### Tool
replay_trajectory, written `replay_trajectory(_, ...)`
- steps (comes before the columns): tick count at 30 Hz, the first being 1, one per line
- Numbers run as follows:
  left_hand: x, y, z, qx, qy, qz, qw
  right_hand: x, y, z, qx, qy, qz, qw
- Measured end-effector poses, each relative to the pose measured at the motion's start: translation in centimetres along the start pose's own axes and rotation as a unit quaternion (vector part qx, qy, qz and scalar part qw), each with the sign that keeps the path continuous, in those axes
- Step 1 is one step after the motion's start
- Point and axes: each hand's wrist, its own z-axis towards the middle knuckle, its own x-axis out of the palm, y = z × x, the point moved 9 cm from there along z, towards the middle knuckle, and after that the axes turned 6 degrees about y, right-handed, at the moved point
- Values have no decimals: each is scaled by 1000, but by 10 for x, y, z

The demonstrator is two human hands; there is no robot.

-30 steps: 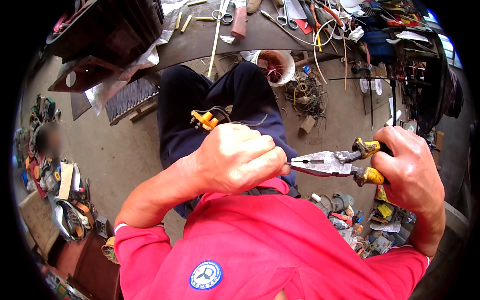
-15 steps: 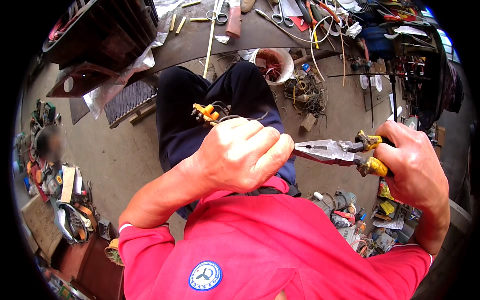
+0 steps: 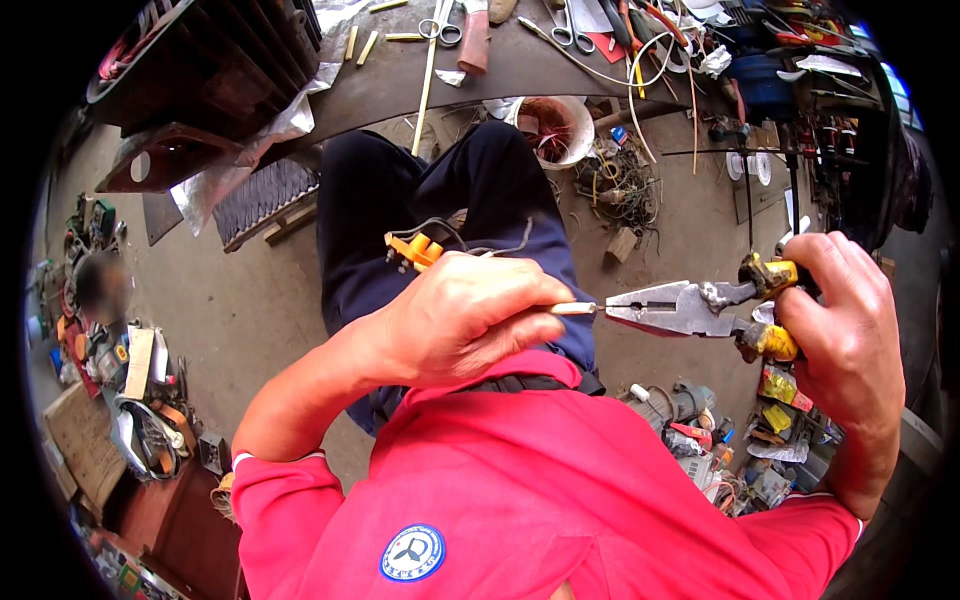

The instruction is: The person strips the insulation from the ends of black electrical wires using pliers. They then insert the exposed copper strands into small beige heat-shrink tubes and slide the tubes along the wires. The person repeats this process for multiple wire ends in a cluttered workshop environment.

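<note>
My left hand (image 3: 470, 320), closed, pinches a white-sleeved wire (image 3: 574, 309) whose thin dark end points right. Beyond that hand, over my lap, is an orange plastic part (image 3: 414, 249) with metal screws and black leads (image 3: 445, 228); how it joins the wire is hidden by the hand. My right hand (image 3: 845, 325) grips combination pliers (image 3: 672, 308) by their worn yellow handles, which are spread apart. The tips of the pliers' jaws point left and meet the thin wire end, a short way off my left fingertips.
Across the far side runs a dark workbench (image 3: 500, 70) with scissors (image 3: 440, 28), a red-handled tool (image 3: 474, 42) and cables. Under its edge stands a white bucket (image 3: 578, 135) beside tangled wire scraps (image 3: 625, 190). A finned motor casing (image 3: 215, 75) sits at the far left.
The pliers and my right hand have moved right, away from my left fingers. The white-sleeved wire now shows between them, and the jaws have turned flatter to view.
</note>
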Motion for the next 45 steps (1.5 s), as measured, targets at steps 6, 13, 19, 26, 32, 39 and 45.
replay_trajectory(6,8,1,10,-62,63,-156,984,-4,8,2,-20,-7,-28,999)
replay_trajectory(13,0,-26,6,54,-8,93,994,1,11,2,-26,22,5,999)
replay_trajectory(19,4,-22,0,61,-25,96,993,10,10,1,-31,33,55,997)
replay_trajectory(26,4,-28,8,71,-71,188,977,14,4,3,-13,47,54,997)
replay_trajectory(32,6,-29,4,110,-42,278,953,13,7,-1,-12,67,63,996)
replay_trajectory(39,-3,-11,-3,64,-30,143,987,5,2,-2,3,35,31,999)
replay_trajectory(45,-10,3,-3,10,-49,-27,998,-1,1,1,3,7,-20,1000)
